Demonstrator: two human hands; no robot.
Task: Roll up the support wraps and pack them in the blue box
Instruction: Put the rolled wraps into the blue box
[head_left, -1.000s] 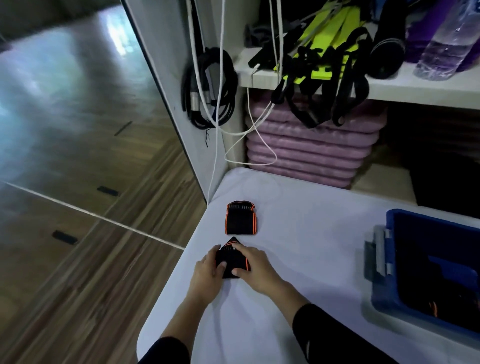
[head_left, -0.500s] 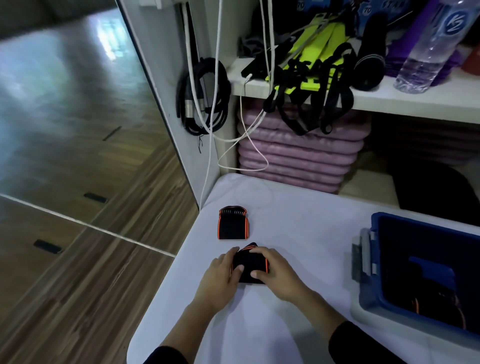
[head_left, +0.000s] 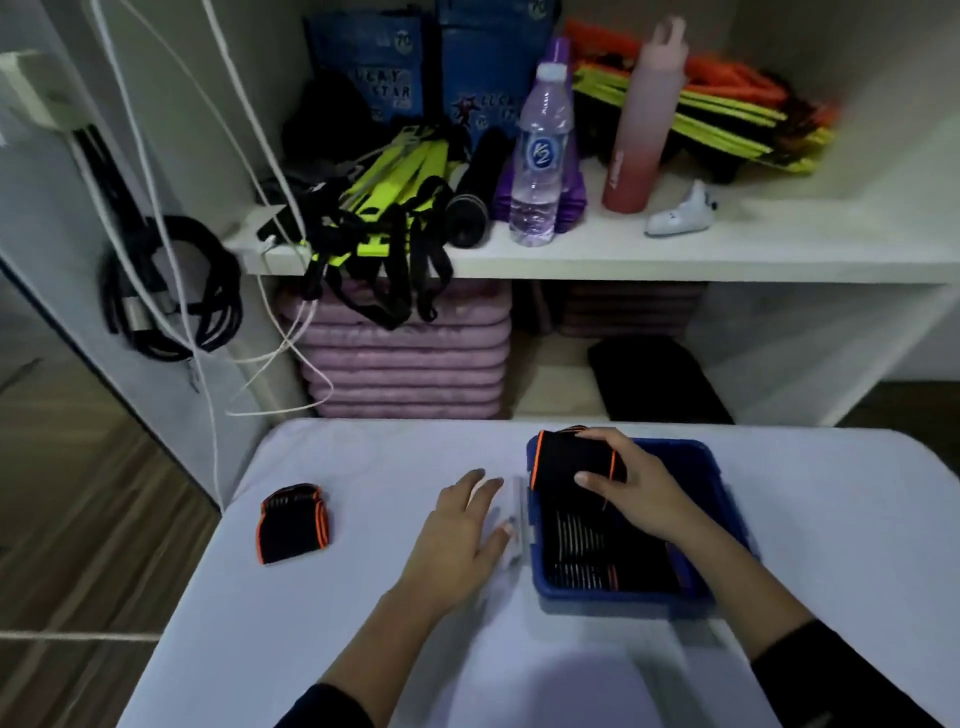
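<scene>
My right hand (head_left: 631, 491) grips a rolled black support wrap with orange edging (head_left: 566, 460) over the far left corner of the blue box (head_left: 618, 600). Several black wraps lie inside the box. My left hand (head_left: 460, 538) rests flat with straight fingers on the white table, its fingertips at the box's left latch. A second black and orange wrap (head_left: 292, 522) lies folded on the table at the left, apart from both hands.
The white table (head_left: 519, 670) stands against a shelf unit with a water bottle (head_left: 540, 156), a pink bottle (head_left: 641, 122) and yellow straps (head_left: 395, 202). Purple mats (head_left: 405, 358) are stacked below. Cables (head_left: 171, 291) hang at the left, where the table edge drops to wooden floor.
My right hand has carried the rolled wrap from the table's left side over to the blue box. My left hand let go and now lies flat beside the box. The camera turned right.
</scene>
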